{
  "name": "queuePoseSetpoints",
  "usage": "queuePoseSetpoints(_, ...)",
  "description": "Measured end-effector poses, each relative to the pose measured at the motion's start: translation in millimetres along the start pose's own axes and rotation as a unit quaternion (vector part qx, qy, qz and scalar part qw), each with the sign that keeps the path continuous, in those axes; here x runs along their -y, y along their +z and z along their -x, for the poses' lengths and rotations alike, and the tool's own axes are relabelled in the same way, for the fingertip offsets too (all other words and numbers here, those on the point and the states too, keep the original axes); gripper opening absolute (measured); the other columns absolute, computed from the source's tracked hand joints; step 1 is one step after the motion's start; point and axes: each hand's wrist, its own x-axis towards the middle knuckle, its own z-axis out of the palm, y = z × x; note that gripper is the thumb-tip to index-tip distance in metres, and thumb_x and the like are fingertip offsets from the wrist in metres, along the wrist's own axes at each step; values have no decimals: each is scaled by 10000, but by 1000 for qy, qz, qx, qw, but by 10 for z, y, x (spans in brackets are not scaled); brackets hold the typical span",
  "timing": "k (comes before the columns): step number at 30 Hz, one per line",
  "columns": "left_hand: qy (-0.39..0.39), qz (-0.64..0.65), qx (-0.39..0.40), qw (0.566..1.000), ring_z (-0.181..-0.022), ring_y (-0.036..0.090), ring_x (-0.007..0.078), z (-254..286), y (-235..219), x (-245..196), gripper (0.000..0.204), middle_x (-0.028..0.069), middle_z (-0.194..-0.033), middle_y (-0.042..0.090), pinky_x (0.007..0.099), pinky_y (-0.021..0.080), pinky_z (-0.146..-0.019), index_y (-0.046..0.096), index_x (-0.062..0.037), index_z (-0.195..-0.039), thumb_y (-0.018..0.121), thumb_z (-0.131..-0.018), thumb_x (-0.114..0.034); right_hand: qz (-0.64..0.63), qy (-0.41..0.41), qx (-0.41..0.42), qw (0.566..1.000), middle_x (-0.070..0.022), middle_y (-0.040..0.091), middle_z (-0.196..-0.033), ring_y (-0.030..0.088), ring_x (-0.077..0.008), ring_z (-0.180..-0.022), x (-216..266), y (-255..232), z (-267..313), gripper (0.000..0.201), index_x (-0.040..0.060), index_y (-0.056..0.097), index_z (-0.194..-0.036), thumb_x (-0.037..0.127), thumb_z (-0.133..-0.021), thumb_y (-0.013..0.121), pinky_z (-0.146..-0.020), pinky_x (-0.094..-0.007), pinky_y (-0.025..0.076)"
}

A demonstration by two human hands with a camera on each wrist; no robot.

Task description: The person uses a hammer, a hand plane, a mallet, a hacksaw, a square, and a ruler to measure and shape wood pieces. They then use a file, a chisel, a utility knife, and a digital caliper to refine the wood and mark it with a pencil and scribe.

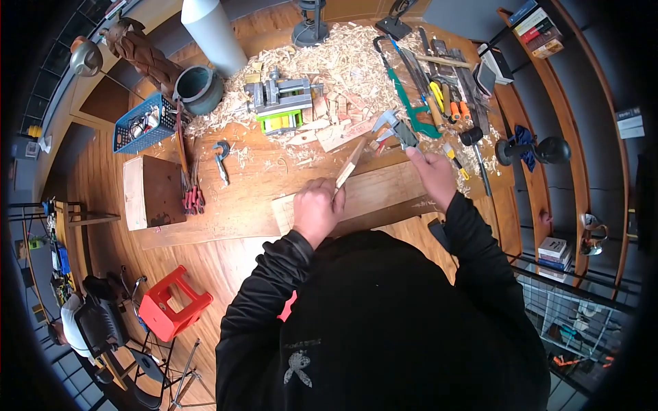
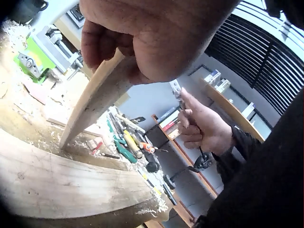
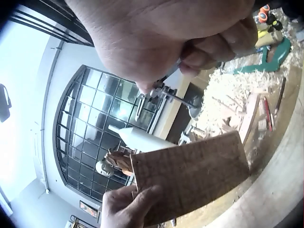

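My left hand [image 1: 317, 211] grips a thin, flat piece of wood [image 1: 351, 166] by its near end, tilted up over the bench. The right wrist view shows this piece's broad, grained face [image 3: 192, 173], with the left thumb pressed on it. My right hand [image 1: 435, 177] holds a caliper [image 1: 392, 127], thumb along its body and jaws pointing toward the wood piece but apart from it. Under both hands lies a long pale board [image 1: 387, 186] along the bench's front edge; the left wrist view shows its face [image 2: 71, 183] close up.
Wood shavings [image 1: 349, 58] cover the back of the workbench [image 1: 233, 216], around a small grey vise [image 1: 284, 92]. At right lie a green-handled saw [image 1: 404, 99], a mallet [image 1: 473, 137] and several hand tools. A blue basket [image 1: 144, 127] and wooden box [image 1: 154, 192] stand left.
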Motion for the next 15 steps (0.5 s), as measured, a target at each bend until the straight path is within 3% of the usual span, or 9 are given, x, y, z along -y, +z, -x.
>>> queuePoseSetpoints(3,10,21,-2,1000,-672,606,351,-32,-106,69,141,142,-714,621,431,495,-598,654,-26,-804,695,-824,-160,3,-31,-14,999,-34,413,-493,387,-129,-500,-38,-90,-58,617,2,572,-604,550,-881,634,-502,-342,344)
queuePoseSetpoints(6,13,18,29,999,-718,625,356,-123,-271,124,176,159,-775,649,420,505,-621,676,-19,-864,703,-846,-192,41,-47,52,997,-43,423,-497,401,-138,-496,140,-216,-50,612,2,592,-624,557,-880,627,-504,-343,347)
queuePoseSetpoints(9,24,31,70,997,-778,644,362,-209,-381,240,192,167,-842,670,406,518,-664,675,-8,-884,702,-852,-196,108,-67,82,989,-77,462,-502,464,-186,-488,387,-252,-21,606,7,633,-668,578,-871,618,-510,-363,369)
queuePoseSetpoints(11,50,50,99,993,-793,646,366,-264,-442,276,191,159,-868,679,404,524,-688,677,-5,-888,710,-845,-188,163,-107,94,976,-130,532,-538,557,-267,-525,379,-219,-79,612,16,670,-722,610,-856,607,-529,-397,407)
queuePoseSetpoints(15,63,61,120,989,-801,651,363,-305,-469,330,201,155,-874,686,401,527,-696,682,-7,-870,728,-829,-198,208,-163,85,961,-169,585,-594,610,-330,-591,592,-206,-80,649,17,673,-733,649,-847,579,-556,-424,441)
